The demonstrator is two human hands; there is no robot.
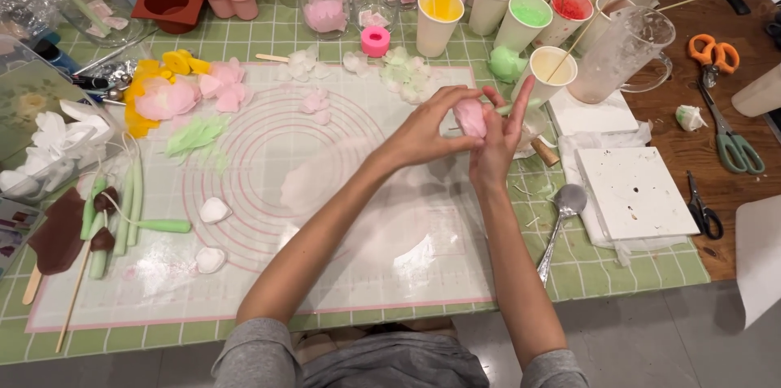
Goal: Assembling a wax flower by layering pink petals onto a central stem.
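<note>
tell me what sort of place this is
Likely a home craft table for making wax or candle flowers: paper cups of coloured melt, loose pastel petals on a ringed work mat, and both hands shaping a pink piece.

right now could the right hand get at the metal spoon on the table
Probably yes. The spoon lies bare on the green cloth just below the right hand, with nothing over it. But that hand and the left hand both hold the pink piece.

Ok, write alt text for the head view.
Both hands, left hand and right hand, pinch a pale pink petal piece above a white mat with pink rings. Cups of coloured wax stand behind; a spoon lies at right.
</note>
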